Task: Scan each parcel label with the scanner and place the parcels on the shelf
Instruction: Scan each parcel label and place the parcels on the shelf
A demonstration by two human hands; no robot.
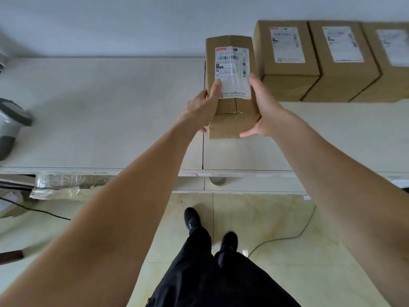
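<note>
Both hands grip the box, setting it down beside the row.
My left hand (202,107) and right hand (263,111) clasp the box (232,120); I slide it flush toward three o'clock against its neighbour (287,69), label (233,69) up.

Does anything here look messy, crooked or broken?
The three parcels on the shelf stand in a tidy row. The held parcel looks intact, label up. Only the crumpled plastic wrap bulging out under the shelf edge at left looks untidy.

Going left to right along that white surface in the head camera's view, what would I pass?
Scanner → parcel held in both hands → first shelved parcel → second shelved parcel → third shelved parcel, cut off by the frame edge.
</note>
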